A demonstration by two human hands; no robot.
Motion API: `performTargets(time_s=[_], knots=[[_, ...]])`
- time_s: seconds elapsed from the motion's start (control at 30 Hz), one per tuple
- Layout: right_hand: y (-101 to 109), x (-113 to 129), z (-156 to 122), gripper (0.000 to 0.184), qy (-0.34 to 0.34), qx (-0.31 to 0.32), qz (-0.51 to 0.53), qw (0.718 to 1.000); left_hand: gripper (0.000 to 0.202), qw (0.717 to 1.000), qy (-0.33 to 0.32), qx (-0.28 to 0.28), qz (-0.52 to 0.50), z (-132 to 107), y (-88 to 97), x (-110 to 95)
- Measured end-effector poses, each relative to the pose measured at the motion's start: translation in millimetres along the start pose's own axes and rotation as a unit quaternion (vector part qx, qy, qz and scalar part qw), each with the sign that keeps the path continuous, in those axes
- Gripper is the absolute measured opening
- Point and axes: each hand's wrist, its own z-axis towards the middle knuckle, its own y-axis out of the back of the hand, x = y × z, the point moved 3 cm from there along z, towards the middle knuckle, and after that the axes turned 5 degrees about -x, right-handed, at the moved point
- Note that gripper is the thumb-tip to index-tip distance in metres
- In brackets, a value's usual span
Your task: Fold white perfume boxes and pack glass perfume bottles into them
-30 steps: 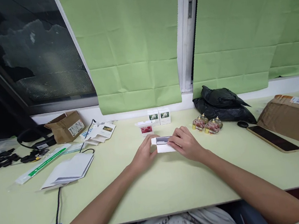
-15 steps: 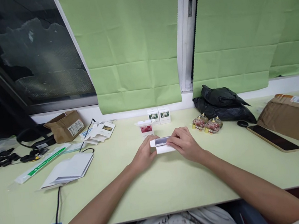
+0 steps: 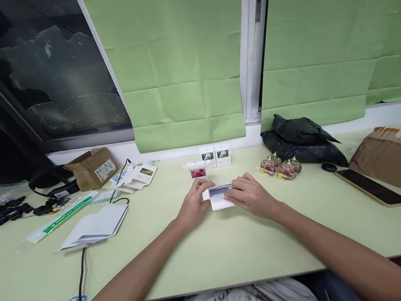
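A small white carton with its top end open lies on the pale green table, in the middle. My left hand grips its left side with curled fingers. My right hand holds its right side, fingers pressed on the top edge. Just behind the carton stands a small white box with a red picture, its flap raised. Two closed white boxes stand side by side at the wall. Two small glass bottles with pink contents and gold caps lie to the right of my right hand.
A phone lies face up at the right, beside a brown parcel and a black bag. At the left are flat white cartons, leaflets, a black cable, a torn brown box and black headphones.
The carton has been opened wider between my hands, showing more of its inside. Both hands stayed in place on the table; the view shifted slightly.
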Motion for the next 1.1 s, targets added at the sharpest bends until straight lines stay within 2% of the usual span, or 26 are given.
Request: performTargets(time_s=[0.23, 0.4, 0.53, 0.7, 1.1], knots=[[4.2, -4.8, 0.2, 0.018, -0.004, -0.012, -0.032, 0.999, 0.051, 1.0, -0.002, -0.025, -0.005, -0.3, 0.6, 3.8], [0.2, -3.4, -1.1, 0.021, -0.007, 0.004, -0.032, 0.999, 0.05, 1.0, -0.006, -0.027, -0.005, 0.9, 1.8, 4.4], [0.6, -4.9, -1.2, 0.02, -0.017, -0.013, -0.045, 0.999, 0.045, 0.999, 0.0, -0.037, -0.006, 2.3, 2.6, 4.2], [-0.1, -5.1, 0.4, 0.021, -0.005, 0.008, -0.038, 0.999, 0.048, 1.0, 0.005, -0.029, -0.009, 1.4, 2.3, 5.0], [-0.5, -5.2, 0.2, 0.02, -0.025, -0.01, -0.024, 0.999, 0.047, 0.999, -0.017, -0.023, -0.023, 1.8, 2.4, 4.4]])
